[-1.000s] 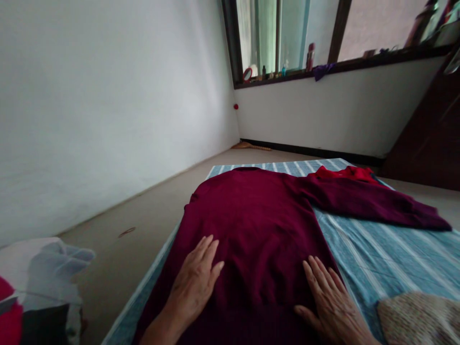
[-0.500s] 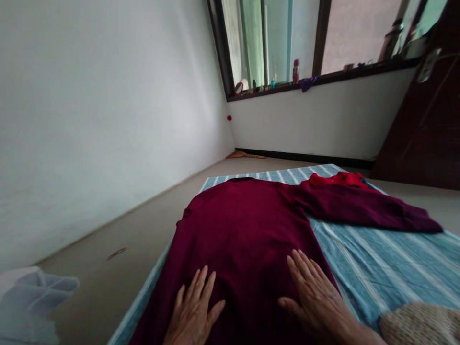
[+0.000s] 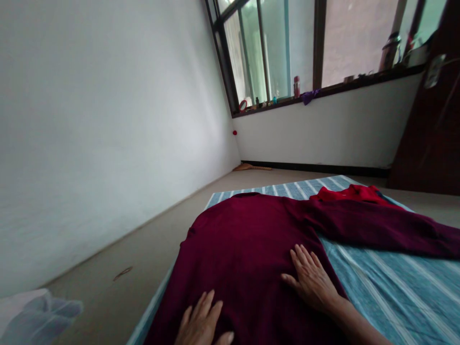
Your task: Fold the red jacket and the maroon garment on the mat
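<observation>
A maroon long-sleeved top (image 3: pixel 247 239) lies spread on a blue-and-white striped sheet (image 3: pixel 388 287), its collar at the far end. One sleeve stretches out to the right; the left sleeve is not visible. My left hand (image 3: pixel 201 322) rests on the lower left of the top, fingers apart, its wrist cut off by the frame's bottom edge. Flat on the right side of the fabric lies my right hand (image 3: pixel 312 278), its fingers stretched out and its thumb pointing left. Neither hand grips anything.
A red garment (image 3: pixel 350 193) lies beyond the sleeve at the far right. White translucent material (image 3: pixel 39 316) is at lower left, and a thin loop (image 3: pixel 122 273) lies on the floor. A white wall (image 3: pixel 108 120) runs along the left; a dark door (image 3: pixel 427 129) stands at right.
My right hand has slid a little farther up the top, toward the collar. The view has tilted upward, so my left hand appears lower in the frame.
</observation>
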Tool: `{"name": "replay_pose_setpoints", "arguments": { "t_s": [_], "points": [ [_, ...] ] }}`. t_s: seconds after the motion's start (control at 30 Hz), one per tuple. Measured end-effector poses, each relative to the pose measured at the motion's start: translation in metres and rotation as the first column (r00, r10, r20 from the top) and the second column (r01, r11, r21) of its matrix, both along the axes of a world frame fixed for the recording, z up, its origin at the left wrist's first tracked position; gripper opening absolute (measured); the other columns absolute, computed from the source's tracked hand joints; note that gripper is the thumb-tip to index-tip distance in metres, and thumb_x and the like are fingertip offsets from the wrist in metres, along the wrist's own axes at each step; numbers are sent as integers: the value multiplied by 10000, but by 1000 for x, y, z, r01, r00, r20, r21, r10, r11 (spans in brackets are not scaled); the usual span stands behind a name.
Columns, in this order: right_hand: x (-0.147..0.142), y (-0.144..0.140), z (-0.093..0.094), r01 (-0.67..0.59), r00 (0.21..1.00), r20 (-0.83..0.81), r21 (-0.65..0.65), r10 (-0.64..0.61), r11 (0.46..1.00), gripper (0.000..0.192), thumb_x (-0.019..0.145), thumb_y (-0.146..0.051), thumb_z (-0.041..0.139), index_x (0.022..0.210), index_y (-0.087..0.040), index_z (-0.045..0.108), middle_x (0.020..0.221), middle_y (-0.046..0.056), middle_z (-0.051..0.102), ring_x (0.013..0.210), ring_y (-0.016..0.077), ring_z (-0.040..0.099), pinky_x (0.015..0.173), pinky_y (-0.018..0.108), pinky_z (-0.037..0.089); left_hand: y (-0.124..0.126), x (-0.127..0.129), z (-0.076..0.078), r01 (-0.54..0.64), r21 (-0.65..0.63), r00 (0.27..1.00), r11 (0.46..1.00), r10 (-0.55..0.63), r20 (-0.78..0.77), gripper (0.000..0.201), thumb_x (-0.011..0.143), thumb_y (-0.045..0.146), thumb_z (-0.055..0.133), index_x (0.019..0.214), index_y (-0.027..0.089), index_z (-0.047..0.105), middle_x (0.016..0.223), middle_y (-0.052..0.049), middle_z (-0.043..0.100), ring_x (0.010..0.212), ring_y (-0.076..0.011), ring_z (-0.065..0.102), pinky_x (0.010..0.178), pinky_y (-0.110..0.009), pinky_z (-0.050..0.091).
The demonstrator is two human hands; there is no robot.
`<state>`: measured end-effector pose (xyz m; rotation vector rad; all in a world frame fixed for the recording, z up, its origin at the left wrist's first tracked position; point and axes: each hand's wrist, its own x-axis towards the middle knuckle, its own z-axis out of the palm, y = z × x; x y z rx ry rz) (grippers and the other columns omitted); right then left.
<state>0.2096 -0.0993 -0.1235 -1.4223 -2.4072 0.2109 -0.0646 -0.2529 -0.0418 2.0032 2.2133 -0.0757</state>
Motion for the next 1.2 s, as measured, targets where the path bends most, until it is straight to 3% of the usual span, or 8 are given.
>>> {"name": "replay_pose_setpoints", "arguments": {
  "t_s": [0.13, 0.27, 0.43, 0.6, 0.7, 0.87, 1.0, 1.2],
  "points": [
    [-3, -1, 4, 15, 1000, 11, 6, -15, 1000, 865, 839, -723, 230, 1357, -51, 399, 1439, 201, 300, 1355, 309, 229, 1093, 491, 211, 49, 31, 6, 62, 167, 997, 984, -70, 39, 617, 881, 531, 366, 1386, 177, 390, 1476, -97, 283, 1362, -262, 242, 1082, -470, 275],
    [-4, 0, 4, 18, 1000, 8, 1, -18, 1000, 848, 843, -717, 239, 1351, -58, 408, 1436, 188, 306, 1351, 312, 236, 1084, 511, 233, 80, 49, -6, 20, 85, 999, 996, -17, -28, 682, 901, 565, 263, 1431, 136, 281, 1505, -108, 191, 1386, -276, 138, 1099, -505, 204],
    [-4, 1, 0, 9, 1000, -16, 25, -9, 1000, 822, 850, -704, 256, 1343, -68, 426, 1435, 185, 308, 1347, 321, 243, 1079, 527, 241, 81, 42, -21, -3, 6, 998, 1000, 3, -70, 709, 889, 597, 235, 1450, 164, 216, 1518, -89, 135, 1392, -282, 104, 1100, -521, 169],
    [-6, 2, 1, 13, 1000, -14, 6, -13, 1000, 834, 849, -705, 252, 1352, -58, 405, 1436, 194, 293, 1346, 328, 231, 1080, 527, 242, 93, 52, 0, -49, -84, 998, 995, 46, -36, 736, 878, 587, 261, 1436, 106, 260, 1506, -138, 164, 1387, -300, 123, 1086, -527, 196],
    [-7, 2, 5, 10, 1000, 6, -27, -10, 1000, 841, 851, -708, 223, 1370, -62, 365, 1445, 189, 260, 1351, 329, 208, 1084, 531, 226, 116, 70, 8, -36, -42, 998, 998, 34, -52, 728, 889, 575, 234, 1428, 88, 279, 1510, -144, 153, 1391, -281, 115, 1099, -497, 177],
    [-7, 2, 12, 9, 1000, 21, -87, -8, 996, 869, 835, -732, 167, 1383, -77, 326, 1456, 167, 214, 1357, 325, 167, 1092, 531, 198, 151, 85, -9, -29, 16, 989, 999, 31, -142, 703, 896, 558, 232, 1441, 115, 250, 1520, -115, 111, 1399, -260, 75, 1110, -487, 137],
    [-7, 2, 13, -2, 1000, 10, -99, 3, 995, 862, 835, -731, 173, 1383, -85, 328, 1457, 160, 211, 1357, 323, 167, 1093, 530, 200, 155, 81, -24, -31, 13, 986, 999, 33, -163, 725, 888, 582, 216, 1446, 120, 235, 1520, -109, 101, 1398, -269, 75, 1107, -506, 133],
    [-8, 4, 6, 6, 1000, -17, -46, -6, 999, 823, 848, -705, 243, 1360, -77, 387, 1440, 177, 262, 1343, 339, 222, 1077, 544, 238, 160, 78, -20, -52, 7, 992, 999, 53, -115, 705, 894, 571, 228, 1429, 115, 290, 1516, -118, 158, 1395, -266, 125, 1103, -492, 163]
  ]
}}
